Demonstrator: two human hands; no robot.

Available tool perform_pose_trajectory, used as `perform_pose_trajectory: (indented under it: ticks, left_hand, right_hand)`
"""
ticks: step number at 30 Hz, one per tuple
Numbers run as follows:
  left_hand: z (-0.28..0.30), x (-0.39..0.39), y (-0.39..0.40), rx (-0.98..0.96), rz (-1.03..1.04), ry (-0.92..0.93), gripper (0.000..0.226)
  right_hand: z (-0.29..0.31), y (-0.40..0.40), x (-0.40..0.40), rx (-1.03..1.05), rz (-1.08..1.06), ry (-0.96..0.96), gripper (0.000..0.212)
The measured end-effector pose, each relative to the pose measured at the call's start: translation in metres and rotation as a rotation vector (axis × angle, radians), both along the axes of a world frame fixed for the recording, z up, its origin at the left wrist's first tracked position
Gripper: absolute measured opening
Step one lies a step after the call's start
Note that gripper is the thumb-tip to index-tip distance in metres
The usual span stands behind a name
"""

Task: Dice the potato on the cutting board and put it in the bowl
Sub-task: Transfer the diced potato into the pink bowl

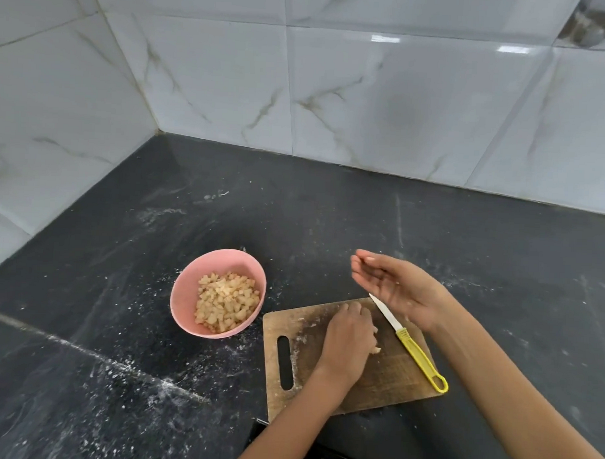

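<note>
Cupping our left hand (347, 337) over what seem the last potato bits (376, 350) on the cutting board (388, 376), right hand (391, 284) loose and unclenched above the knife (410, 343), diced potato (226, 302) heaped in the pink bowl (185, 294) just left of the board, near the table's front edge.

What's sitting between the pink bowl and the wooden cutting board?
Nothing solid: the head view shows only a narrow strip of dark countertop, dusted with white specks, between the pink bowl and the wooden cutting board.
</note>
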State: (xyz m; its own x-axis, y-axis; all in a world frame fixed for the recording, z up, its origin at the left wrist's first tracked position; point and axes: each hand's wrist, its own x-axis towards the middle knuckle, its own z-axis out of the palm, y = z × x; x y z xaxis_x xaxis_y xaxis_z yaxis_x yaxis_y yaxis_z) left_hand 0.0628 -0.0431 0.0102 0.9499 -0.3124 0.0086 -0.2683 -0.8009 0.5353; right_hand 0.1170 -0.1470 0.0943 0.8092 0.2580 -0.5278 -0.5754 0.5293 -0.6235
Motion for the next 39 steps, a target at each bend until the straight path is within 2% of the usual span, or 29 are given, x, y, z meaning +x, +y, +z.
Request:
perform_pose_trajectory:
  ticks: [3, 7, 8, 9, 12, 14, 17, 23, 26, 28, 30, 33, 35, 39]
  left_hand:
    - [-0.002, -0.008, 0.01, -0.07, 0.072, -0.08, 0.015]
    - [0.002, -0.017, 0.028, -0.375, 0.296, -0.024, 0.011]
    - [0.002, -0.02, 0.032, -0.449, 0.35, -0.012, 0.011]
    - [0.002, -0.022, 0.035, -0.502, 0.392, 0.014, 0.011]
    - [0.002, -0.024, 0.045, -0.605, 0.499, 0.101, 0.01]
    - [0.003, -0.027, 0.049, -0.634, 0.52, 0.118, 0.009]
    - [0.004, -0.03, 0.053, -0.664, 0.532, 0.121, 0.01]
    - [0.011, -0.031, 0.049, -0.617, 0.491, 0.094, 0.011]
    - [0.012, -0.028, 0.043, -0.569, 0.456, 0.092, 0.012]
    - [0.011, -0.023, 0.041, -0.579, 0.437, 0.098, 0.014]
    - [0.008, -0.018, 0.041, -0.564, 0.383, 0.082, 0.016]
    - [0.002, -0.011, 0.041, -0.384, 0.25, 0.013, 0.018]
    - [-0.001, -0.01, 0.039, -0.271, 0.208, -0.019, 0.02]
    - [-0.002, -0.01, 0.033, -0.157, 0.161, -0.07, 0.022]
  right_hand:
    - [-0.02, -0.029, -0.025, -0.387, 0.079, -0.12, 0.018]
    - [-0.052, -0.047, -0.047, -1.212, 0.315, -0.494, 0.023]
    - [-0.057, -0.045, -0.049, -1.36, 0.396, -0.59, 0.021]
    - [-0.061, -0.043, -0.053, -1.441, 0.479, -0.672, 0.02]
    - [-0.069, -0.03, -0.065, -1.551, 0.742, -0.881, 0.039]
    - [-0.069, -0.025, -0.075, -1.646, 0.8, -0.983, 0.036]
    - [-0.065, -0.024, -0.08, -1.681, 0.803, -0.992, 0.029]
    - [-0.062, -0.012, -0.066, -1.755, 0.816, -0.825, 0.009]
    - [-0.062, -0.005, -0.065, -1.768, 0.776, -0.809, 0.016]
    - [-0.062, -0.009, -0.061, -1.647, 0.686, -0.766, 0.016]
    - [-0.059, -0.019, -0.055, -1.428, 0.54, -0.646, 0.018]
    - [-0.055, -0.034, -0.05, -1.301, 0.458, -0.508, 0.032]
    - [-0.057, -0.035, -0.053, -1.349, 0.523, -0.521, 0.035]
    - [-0.068, -0.033, -0.066, -1.506, 0.698, -0.753, 0.021]
